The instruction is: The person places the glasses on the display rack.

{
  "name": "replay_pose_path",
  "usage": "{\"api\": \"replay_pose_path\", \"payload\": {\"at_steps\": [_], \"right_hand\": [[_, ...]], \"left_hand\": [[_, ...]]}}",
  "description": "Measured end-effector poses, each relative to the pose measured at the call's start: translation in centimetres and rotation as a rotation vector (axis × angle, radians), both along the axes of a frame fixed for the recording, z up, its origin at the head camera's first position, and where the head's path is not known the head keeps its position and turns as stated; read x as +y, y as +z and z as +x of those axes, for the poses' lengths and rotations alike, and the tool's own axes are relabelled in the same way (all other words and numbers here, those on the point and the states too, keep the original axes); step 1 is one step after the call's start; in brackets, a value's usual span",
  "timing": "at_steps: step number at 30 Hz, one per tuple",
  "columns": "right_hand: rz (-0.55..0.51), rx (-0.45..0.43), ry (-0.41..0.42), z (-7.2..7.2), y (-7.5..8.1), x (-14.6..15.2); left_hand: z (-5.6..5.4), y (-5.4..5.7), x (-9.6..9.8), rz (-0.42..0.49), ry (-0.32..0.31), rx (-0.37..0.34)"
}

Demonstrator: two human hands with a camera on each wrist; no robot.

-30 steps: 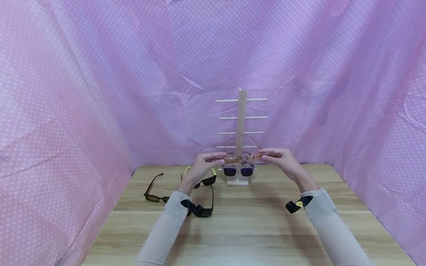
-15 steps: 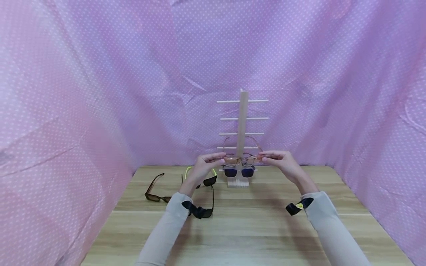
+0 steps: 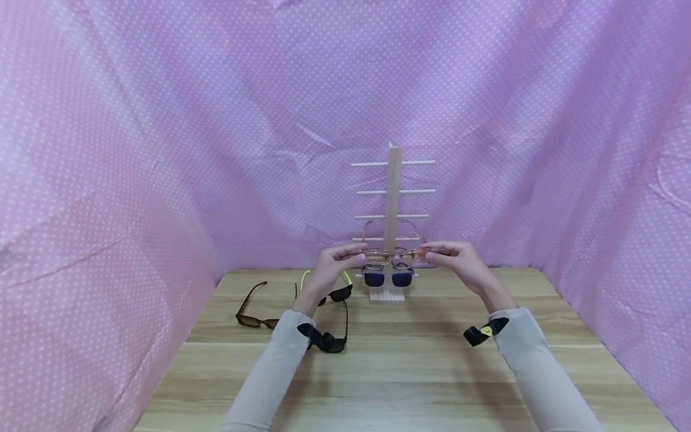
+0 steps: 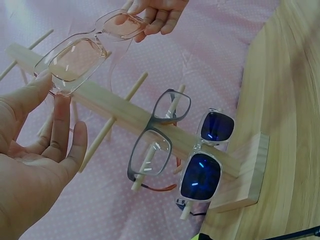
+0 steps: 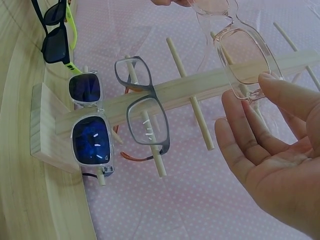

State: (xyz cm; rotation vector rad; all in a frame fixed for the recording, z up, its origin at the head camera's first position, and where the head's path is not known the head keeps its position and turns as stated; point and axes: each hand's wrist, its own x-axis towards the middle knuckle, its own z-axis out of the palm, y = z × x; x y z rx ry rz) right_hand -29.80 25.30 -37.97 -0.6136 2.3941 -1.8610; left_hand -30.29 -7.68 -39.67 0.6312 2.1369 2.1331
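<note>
A pair of clear-framed glasses with pale pinkish lenses (image 4: pixel 76 59) is held up by both hands in front of a wooden display stand (image 3: pixel 394 192). My left hand (image 3: pixel 329 269) pinches one end of the frame between thumb and fingers. At the opposite end, my right hand (image 3: pixel 459 261) pinches it the same way. The temples extend back toward the stand's post. Lower on the stand hang grey-framed glasses (image 5: pixel 154 92) with orange-tipped temples. Below these, clear-framed sunglasses with dark blue lenses (image 5: pixel 91 140) sit on the lowest peg, by the base.
Several bare pegs (image 3: pixel 418 162) stick out of the upper post. On the wooden table (image 3: pixel 410 372), left of the stand, lie brown sunglasses (image 3: pixel 248 321), black-and-yellow sunglasses (image 3: pixel 341 293) and a dark pair (image 3: pixel 337 345) partly behind the left wrist. Pink dotted cloth (image 3: pixel 302 90) surrounds the table.
Both hands stay almost in place with the glasses between them. The lenses look paler than the orange tint seen before, and the front of the glasses has tilted slightly.
</note>
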Motion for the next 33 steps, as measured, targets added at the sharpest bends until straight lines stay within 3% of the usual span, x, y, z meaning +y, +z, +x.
{"api": "replay_pose_path", "payload": {"at_steps": [16,33], "right_hand": [[-0.017,-0.012,-0.014,0.24,0.26,0.04],[-0.029,-0.012,-0.007,-0.05,0.85,-0.7]], "left_hand": [[-0.02,-0.57,0.51,0.031,0.001,0.012],[-0.61,-0.06,0.89,0.075,0.114,-0.03]]}}
